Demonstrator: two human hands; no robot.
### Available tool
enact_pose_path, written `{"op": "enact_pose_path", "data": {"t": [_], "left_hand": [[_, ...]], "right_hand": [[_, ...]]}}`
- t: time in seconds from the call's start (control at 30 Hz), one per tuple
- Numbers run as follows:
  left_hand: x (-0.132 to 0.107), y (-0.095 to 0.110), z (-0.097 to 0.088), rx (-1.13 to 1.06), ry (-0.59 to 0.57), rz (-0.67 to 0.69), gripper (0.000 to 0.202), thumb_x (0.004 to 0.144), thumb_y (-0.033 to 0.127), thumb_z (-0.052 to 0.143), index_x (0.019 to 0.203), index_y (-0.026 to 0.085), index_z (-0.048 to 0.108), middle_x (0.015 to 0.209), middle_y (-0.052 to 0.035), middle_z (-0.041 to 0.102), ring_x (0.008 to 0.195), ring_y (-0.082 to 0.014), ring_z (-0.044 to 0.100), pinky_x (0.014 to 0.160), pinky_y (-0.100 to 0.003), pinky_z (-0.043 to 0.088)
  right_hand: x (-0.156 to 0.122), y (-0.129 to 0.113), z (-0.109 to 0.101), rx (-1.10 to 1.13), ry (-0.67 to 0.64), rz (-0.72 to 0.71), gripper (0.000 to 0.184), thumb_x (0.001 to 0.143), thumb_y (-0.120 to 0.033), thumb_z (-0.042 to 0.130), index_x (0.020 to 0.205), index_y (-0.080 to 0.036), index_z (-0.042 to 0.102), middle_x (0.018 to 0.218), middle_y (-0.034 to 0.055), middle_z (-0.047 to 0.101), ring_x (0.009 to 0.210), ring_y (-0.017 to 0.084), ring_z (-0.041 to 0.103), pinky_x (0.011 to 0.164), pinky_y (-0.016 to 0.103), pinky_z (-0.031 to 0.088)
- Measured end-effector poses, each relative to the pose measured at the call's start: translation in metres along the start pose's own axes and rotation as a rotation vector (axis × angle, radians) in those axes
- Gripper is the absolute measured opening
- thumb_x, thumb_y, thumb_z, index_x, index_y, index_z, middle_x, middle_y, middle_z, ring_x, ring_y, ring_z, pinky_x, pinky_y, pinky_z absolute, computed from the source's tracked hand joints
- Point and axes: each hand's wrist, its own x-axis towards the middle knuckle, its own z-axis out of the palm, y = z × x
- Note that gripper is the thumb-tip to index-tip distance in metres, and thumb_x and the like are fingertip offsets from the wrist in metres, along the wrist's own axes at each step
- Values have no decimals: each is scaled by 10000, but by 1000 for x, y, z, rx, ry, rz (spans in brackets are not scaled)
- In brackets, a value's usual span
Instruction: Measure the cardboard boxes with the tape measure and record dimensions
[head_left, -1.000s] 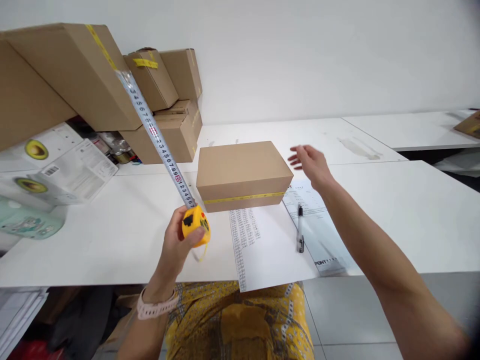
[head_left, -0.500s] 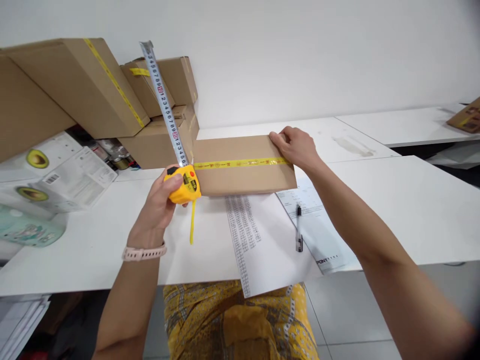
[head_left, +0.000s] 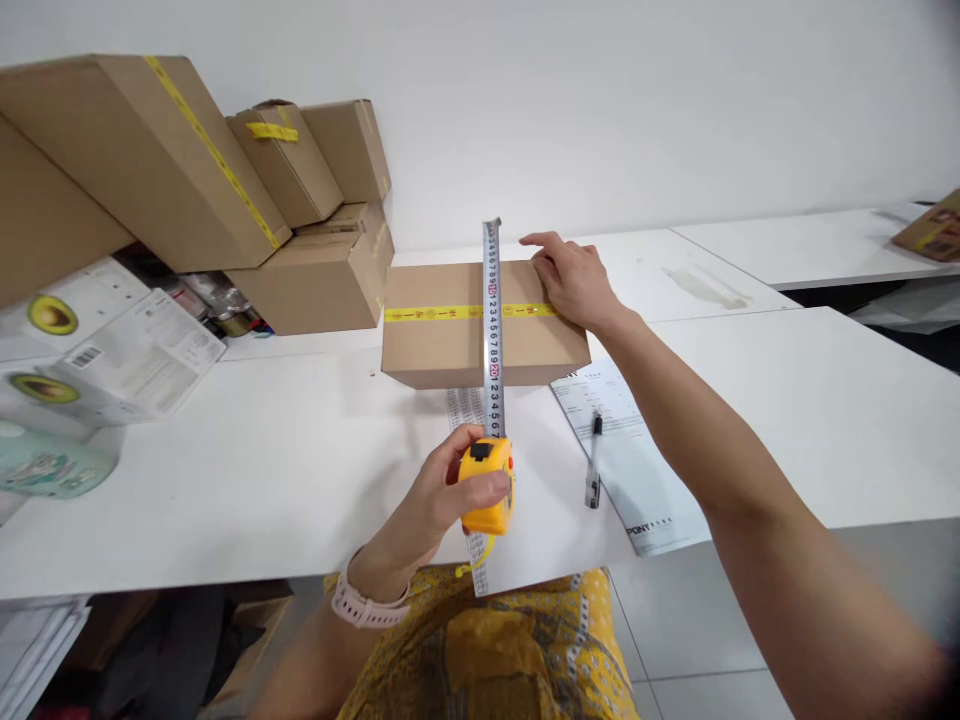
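The white counter (head_left: pixel 787 430) carries everything at work here. The piled boxes (head_left: pixel 202 150) crowd its left end. The near box (head_left: pixel 450 335) lies mid-counter, its yellow-taped face up, over the far end of the sheet (head_left: pixel 551 480). The form (head_left: pixel 652 470) lies to the right. The right hand (head_left: pixel 574 280) rests on the box's far right corner, fingers loosely bent and the index stretched out; whether it grips, I cannot tell. The left hand (head_left: pixel 450 495) is wrapped around the tape measure (head_left: pixel 496 468), thumb over its side. The blade (head_left: pixel 492 330) runs away across the box, its tip appearing past the far edge; whether it touches the cardboard is unclear. The pen (head_left: pixel 593 465) straddles the sheet and form.

The box could skid if the right hand pushes unevenly. The sheet, which overhangs the counter's front, could be dragged off by the left hand or the dangling strap (head_left: pixel 484 552). The blade could swing or buckle if the left wrist tips, since its tip looks unsupported.

Counted: at least four piled boxes, some partly hidden; one near box, one form, one sheet, two hands, one tape measure, one pen.
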Motion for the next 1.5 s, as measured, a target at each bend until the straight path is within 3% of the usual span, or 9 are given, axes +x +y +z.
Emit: {"op": "enact_pose_path", "data": {"t": [0.27, 0.53, 0.67, 0.97, 1.1, 1.23, 1.33, 1.5], "left_hand": [[-5, -15, 0, -37, -17, -71, 484, 708, 451, 874, 1022, 208, 598, 980, -33, 610, 761, -130, 557, 671, -239, 473], [-12, -38, 10, -75, -9, -87, 516, 720, 445, 895, 1061, 223, 577, 932, 0, 566, 744, -104, 528, 653, -220, 457], [-9, -49, 18, -39, -19, -64, 492, 745, 444, 886, 1050, 219, 572, 931, 3, 550, 746, -99, 508, 648, -217, 461], [-7, -54, 18, -25, -33, -59, 531, 755, 456, 874, 1111, 225, 553, 1051, -25, 579, 802, -115, 524, 684, -232, 488], [-9, -68, 13, 53, -20, -19, 613, 738, 474, 868, 1186, 218, 537, 1087, -50, 597, 855, -146, 546, 733, -265, 504], [-16, -99, 4, 223, 45, 27, 654, 707, 398, 864, 1234, 212, 524, 979, -23, 598, 801, -151, 542, 712, -276, 495], [-22, -115, -4, 350, 40, 59, 695, 658, 366, 881, 1248, 218, 545, 1030, -40, 613, 853, -186, 573, 745, -303, 514], [-23, -116, -11, 451, 4, 106, 697, 644, 395, 882, 1242, 219, 569, 1119, -64, 622, 953, -228, 577, 809, -335, 513]], "right_hand": [[5, 8, 5, -58, -52, -82, 514, 1018, -355, 335, 1518, -360, 457, 1138, 87, 677, 1088, 348, 544, 991, 529, 379], [8, 13, 6, -64, -70, -122, 459, 1006, -388, 392, 1414, -393, 602, 1100, 108, 616, 1089, 361, 505, 965, 544, 392], [7, 13, 5, -64, -64, -135, 454, 1012, -402, 383, 1406, -390, 608, 1092, 110, 606, 1069, 350, 501, 955, 538, 410], [4, 7, 2, -80, -64, -130, 481, 1039, -310, 300, 1381, -351, 636, 1059, 100, 611, 965, 296, 522, 929, 489, 433], [2, 7, 5, -84, -3, -102, 479, 1050, -352, 293, 1393, -279, 619, 1046, 102, 649, 975, 287, 522, 937, 479, 434], [-6, 4, 7, -70, 59, -55, 422, 1005, -495, 433, 1222, -234, 683, 1068, 111, 677, 1026, 303, 528, 942, 480, 434], [-15, 1, 7, -52, 111, -57, 375, 982, -495, 477, 1149, -233, 687, 1042, 107, 680, 1012, 301, 540, 916, 470, 435], [-40, -9, 4, -20, 240, -118, 330, 980, -479, 490, 1129, -251, 677, 994, 83, 687, 952, 279, 551, 888, 456, 435]]}}
